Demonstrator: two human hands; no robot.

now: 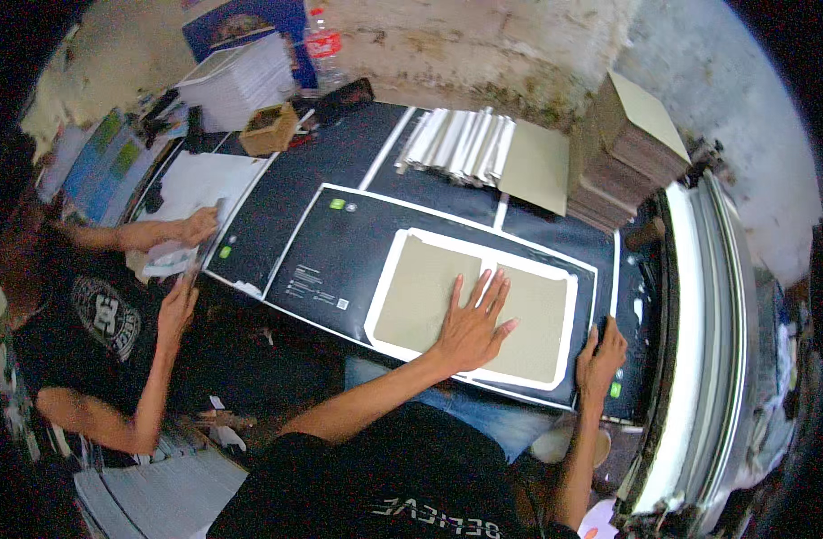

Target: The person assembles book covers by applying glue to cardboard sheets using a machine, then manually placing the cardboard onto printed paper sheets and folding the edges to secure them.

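My left hand (476, 331) lies flat with its fingers spread on a book cover. The cover has two grey-beige boards (420, 286) with a white strip between them and white folded edges around them. It rests on a large black printed sheet (335, 238) with white borders. My right hand (600, 361) is curled at the sheet's right edge, thumb and forefinger close together. What its fingers hold, if anything, is hidden.
Behind the cover lie a bundle of white rolled strips (458, 146), a loose grey board (535, 166) and a tall stack of boards (632, 148). Curved sheets (712, 341) stand at right. At left a co-worker's hands (196, 229) handle white paper near a wooden box (268, 128) and bottle (323, 49).
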